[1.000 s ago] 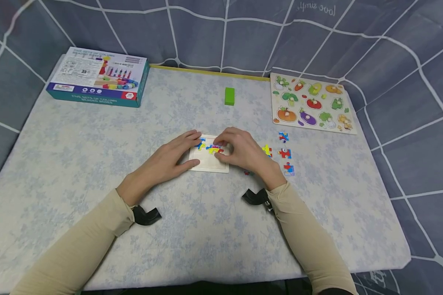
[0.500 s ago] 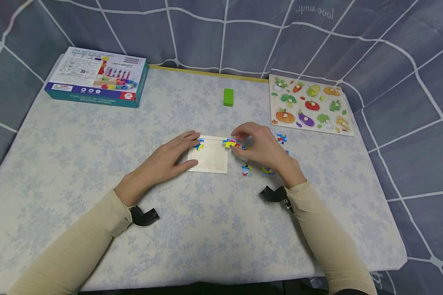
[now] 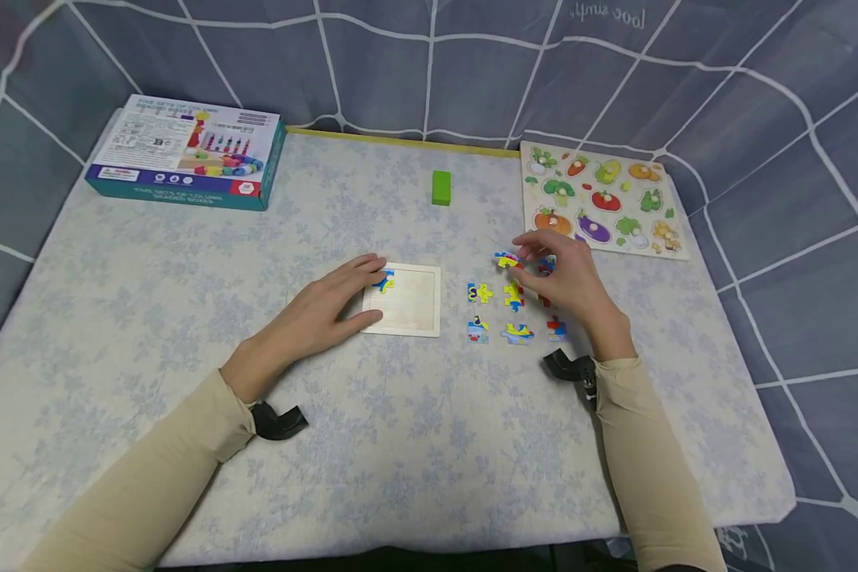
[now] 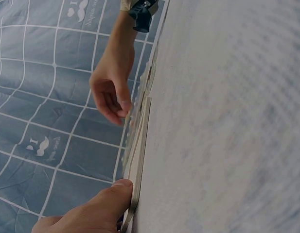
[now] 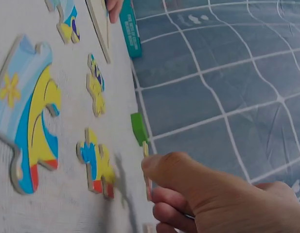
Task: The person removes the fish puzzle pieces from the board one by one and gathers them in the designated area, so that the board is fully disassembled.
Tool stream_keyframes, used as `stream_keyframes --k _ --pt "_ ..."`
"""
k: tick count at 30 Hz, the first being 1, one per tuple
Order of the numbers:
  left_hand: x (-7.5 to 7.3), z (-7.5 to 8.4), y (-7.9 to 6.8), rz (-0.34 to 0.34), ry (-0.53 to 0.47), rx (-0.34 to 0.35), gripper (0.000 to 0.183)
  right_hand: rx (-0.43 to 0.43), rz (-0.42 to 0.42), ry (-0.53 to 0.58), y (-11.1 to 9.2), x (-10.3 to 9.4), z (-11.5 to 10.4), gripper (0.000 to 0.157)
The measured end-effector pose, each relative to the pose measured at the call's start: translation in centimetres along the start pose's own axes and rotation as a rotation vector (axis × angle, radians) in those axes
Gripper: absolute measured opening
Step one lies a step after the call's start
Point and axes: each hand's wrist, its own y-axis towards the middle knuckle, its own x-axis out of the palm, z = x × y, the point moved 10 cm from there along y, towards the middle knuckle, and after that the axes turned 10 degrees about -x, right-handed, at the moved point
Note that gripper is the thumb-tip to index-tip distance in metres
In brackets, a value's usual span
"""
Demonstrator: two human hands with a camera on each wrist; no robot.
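My left hand (image 3: pixel 336 298) rests on the left side of a shallow wooden puzzle tray (image 3: pixel 436 302), fingers and thumb extended along its edge. One blue and yellow puzzle piece (image 3: pixel 387 283) lies in the tray's upper left corner, partly under the fingertips. My right hand (image 3: pixel 565 266) pinches a yellow, red and blue puzzle piece (image 3: pixel 506 260) between thumb and fingers, right of the tray. In the right wrist view the held piece (image 5: pixel 147 172) shows edge-on, raised over the table. Below it lie loose puzzle pieces, among them a yellow one (image 3: pixel 512 296) and a blue-yellow one (image 3: pixel 518 334).
A vegetable peg board (image 3: pixel 604 226) lies at the back right, just behind my right hand. A green block (image 3: pixel 441 188) sits at the back middle. At the back left stands a teal-sided toy box (image 3: pixel 186 151). Grid-patterned cloth (image 3: pixel 379 71) hangs behind the table.
My right hand has lifted the puzzle piece out of the tray and carried it right, over the loose pieces. The left hand stays on the tray.
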Motion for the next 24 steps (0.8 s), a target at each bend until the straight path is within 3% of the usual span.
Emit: stream_keyframes --k 9,24 --pt "0.1 0.0 -0.1 -0.007 0.002 -0.008 0.066 0.104 -0.112 -0.082 -0.7 1.2 1.8 0.030" --pt "0.1 0.0 0.2 -0.003 -0.008 -0.008 0.065 0.097 -0.089 -0.085 -0.9 0.7 2.1 0.031"
